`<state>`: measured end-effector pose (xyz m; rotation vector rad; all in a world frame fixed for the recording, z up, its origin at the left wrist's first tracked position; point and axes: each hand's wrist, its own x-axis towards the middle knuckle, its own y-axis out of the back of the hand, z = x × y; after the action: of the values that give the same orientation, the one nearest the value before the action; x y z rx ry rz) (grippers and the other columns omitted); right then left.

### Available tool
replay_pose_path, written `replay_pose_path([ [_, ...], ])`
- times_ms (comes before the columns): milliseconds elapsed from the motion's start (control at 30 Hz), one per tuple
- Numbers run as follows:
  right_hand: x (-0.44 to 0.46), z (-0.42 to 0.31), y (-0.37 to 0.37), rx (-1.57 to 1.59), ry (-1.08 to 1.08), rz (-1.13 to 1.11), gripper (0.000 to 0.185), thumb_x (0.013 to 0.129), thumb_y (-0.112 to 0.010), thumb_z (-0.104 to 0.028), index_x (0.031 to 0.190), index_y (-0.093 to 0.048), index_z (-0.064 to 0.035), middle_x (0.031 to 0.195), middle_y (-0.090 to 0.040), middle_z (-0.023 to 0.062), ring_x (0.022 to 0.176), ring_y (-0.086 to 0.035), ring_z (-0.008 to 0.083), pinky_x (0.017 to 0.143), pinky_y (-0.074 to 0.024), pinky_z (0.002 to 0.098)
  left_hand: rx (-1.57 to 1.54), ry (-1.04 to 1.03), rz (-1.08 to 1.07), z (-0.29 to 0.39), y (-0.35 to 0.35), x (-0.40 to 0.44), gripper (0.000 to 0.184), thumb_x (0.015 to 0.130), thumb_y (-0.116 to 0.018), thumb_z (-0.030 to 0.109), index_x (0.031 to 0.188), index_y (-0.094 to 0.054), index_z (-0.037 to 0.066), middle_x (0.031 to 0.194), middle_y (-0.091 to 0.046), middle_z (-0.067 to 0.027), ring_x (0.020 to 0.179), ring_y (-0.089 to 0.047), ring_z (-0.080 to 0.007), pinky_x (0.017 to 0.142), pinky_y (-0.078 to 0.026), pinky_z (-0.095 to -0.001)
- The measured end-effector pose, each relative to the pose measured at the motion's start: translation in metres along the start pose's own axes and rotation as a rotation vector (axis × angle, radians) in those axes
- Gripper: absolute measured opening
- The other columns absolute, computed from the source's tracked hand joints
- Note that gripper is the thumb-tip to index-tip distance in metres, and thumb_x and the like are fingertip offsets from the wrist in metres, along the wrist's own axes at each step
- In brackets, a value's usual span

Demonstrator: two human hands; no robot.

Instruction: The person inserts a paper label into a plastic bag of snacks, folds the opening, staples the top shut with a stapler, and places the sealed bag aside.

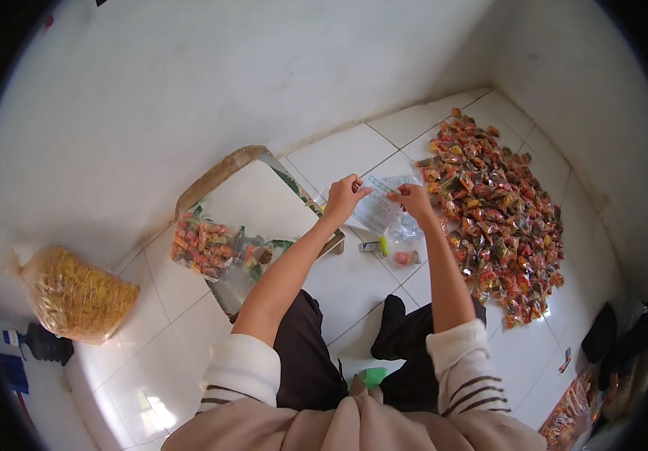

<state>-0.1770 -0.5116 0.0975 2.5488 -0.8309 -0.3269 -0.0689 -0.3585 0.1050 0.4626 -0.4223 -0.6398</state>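
Note:
Both hands are raised over the tiled floor, with a clear plastic bag with a printed label (374,208) between them. My left hand (345,197) pinches the bag's left upper edge. On the opposite side, my right hand (412,200) pinches its right edge. Below the hands lie a small lighter-like item (370,246), a yellow-green item (384,246) and a small reddish packet (407,258). Left of my left forearm, a clear bag of small red-orange packets (207,246) rests on a white-topped board (256,197).
A large heap of small wrapped packets (497,218) covers the floor at the right. A big bag of yellow snacks (76,295) stands at the left near a dark water bottle (47,344). Another packet-filled bag (568,413) lies at lower right. Walls (264,75) enclose the floor.

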Motion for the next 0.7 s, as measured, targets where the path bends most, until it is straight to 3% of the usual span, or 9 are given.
replay_pose_path([
  [100, 0.025, 0.037, -0.009, -0.347, 0.044, -0.040, 0.024, 0.069, -0.070, -0.019, 0.079, -0.062, 0.0009, 0.064, -0.061, 0.0098, 0.061, -0.058, 0.0187, 0.055, -0.0451, 0.0302, 0.039, -0.072, -0.076, -0.032, -0.012, -0.003, 0.020, 0.073, -0.064, 0.013, 0.083, -0.050, 0.003, 0.063, -0.059, -0.0113, 0.059, -0.059, -0.0258, 0.054, -0.045, -0.0329],
  [133, 0.027, 0.052, -0.009, -0.500, 0.115, -0.161, 0.020, 0.070, -0.068, -0.017, 0.080, -0.061, 0.0001, 0.072, -0.061, 0.0161, 0.070, -0.059, 0.0282, 0.063, -0.0468, 0.0341, 0.039, -0.054, -0.087, -0.041, -0.020, -0.005, 0.020, 0.073, -0.064, 0.013, 0.083, -0.050, 0.003, 0.063, -0.059, -0.0113, 0.059, -0.059, -0.0258, 0.054, -0.045, -0.0329],
  [233, 0.030, 0.095, -0.022, -0.752, 0.328, -0.366, 0.019, 0.071, -0.065, -0.015, 0.083, -0.060, -0.0001, 0.084, -0.058, 0.0181, 0.082, -0.057, 0.0326, 0.072, -0.0458, 0.0369, 0.233, -0.077, -0.191, -0.073, -0.060, -0.011, 0.013, 0.075, -0.055, 0.005, 0.085, -0.046, 0.006, 0.073, -0.058, -0.0125, 0.070, -0.059, -0.0293, 0.057, -0.046, -0.0380],
  [300, 0.025, 0.111, -0.032, -0.753, 0.243, -0.427, 0.019, 0.074, -0.062, -0.014, 0.087, -0.058, -0.0008, 0.094, -0.055, 0.0175, 0.090, -0.055, 0.0308, 0.077, -0.0447, 0.0369, 0.433, -0.101, -0.213, -0.097, -0.094, -0.024, 0.006, 0.075, -0.050, 0.004, 0.080, -0.048, 0.006, 0.074, -0.054, -0.0123, 0.072, -0.055, -0.0320, 0.062, -0.045, -0.0406],
  [433, 0.004, 0.142, -0.036, -0.555, 0.225, -0.314, 0.016, 0.076, -0.059, -0.011, 0.090, -0.057, -0.0022, 0.096, -0.054, 0.0154, 0.085, -0.056, 0.0296, 0.074, -0.0457, 0.0359, 0.520, 0.065, -0.261, -0.137, -0.140, -0.041, 0.006, 0.077, -0.046, 0.004, 0.081, -0.050, 0.006, 0.084, -0.051, -0.0134, 0.083, -0.053, -0.0314, 0.065, -0.046, -0.0402],
  [533, -0.013, 0.184, -0.026, -0.172, 0.161, 0.075, 0.015, 0.078, -0.055, -0.005, 0.092, -0.055, -0.0001, 0.088, -0.056, 0.0145, 0.079, -0.058, 0.0264, 0.067, -0.0460, 0.0339, 0.648, 0.107, -0.251, -0.157, -0.157, -0.038, 0.009, 0.076, -0.052, 0.007, 0.085, -0.050, 0.005, 0.099, -0.047, -0.0140, 0.093, -0.048, -0.0307, 0.074, -0.044, -0.0413],
  [567, -0.025, 0.192, -0.024, -0.171, 0.145, 0.070, 0.015, 0.078, -0.055, -0.005, 0.092, -0.055, -0.0001, 0.088, -0.056, 0.0145, 0.079, -0.058, 0.0264, 0.067, -0.0460, 0.0339, 0.646, 0.114, -0.268, -0.157, -0.162, -0.039, 0.009, 0.076, -0.052, 0.007, 0.085, -0.050, 0.005, 0.099, -0.047, -0.0140, 0.093, -0.048, -0.0307, 0.074, -0.044, -0.0413],
  [633, -0.050, 0.202, -0.019, -0.016, -0.162, 0.363, 0.011, 0.078, -0.052, -0.002, 0.088, -0.056, 0.0003, 0.084, -0.057, 0.0146, 0.076, -0.058, 0.0246, 0.065, -0.0459, 0.0325, 0.411, -0.062, -0.070, -0.141, -0.165, -0.036, 0.026, 0.073, -0.060, 0.012, 0.095, -0.048, 0.006, 0.112, -0.039, -0.0151, 0.105, -0.040, -0.0331, 0.088, -0.037, -0.0435],
  [700, -0.073, 0.216, -0.027, -0.008, -0.170, 0.321, 0.010, 0.078, -0.052, -0.002, 0.087, -0.056, 0.0005, 0.083, -0.057, 0.0146, 0.074, -0.058, 0.0241, 0.064, -0.0461, 0.0322, 0.222, -0.137, -0.183, -0.131, -0.175, -0.036, 0.036, 0.071, -0.063, 0.013, 0.101, -0.045, 0.006, 0.116, -0.036, -0.0159, 0.110, -0.036, -0.0344, 0.093, -0.033, -0.0445],
])
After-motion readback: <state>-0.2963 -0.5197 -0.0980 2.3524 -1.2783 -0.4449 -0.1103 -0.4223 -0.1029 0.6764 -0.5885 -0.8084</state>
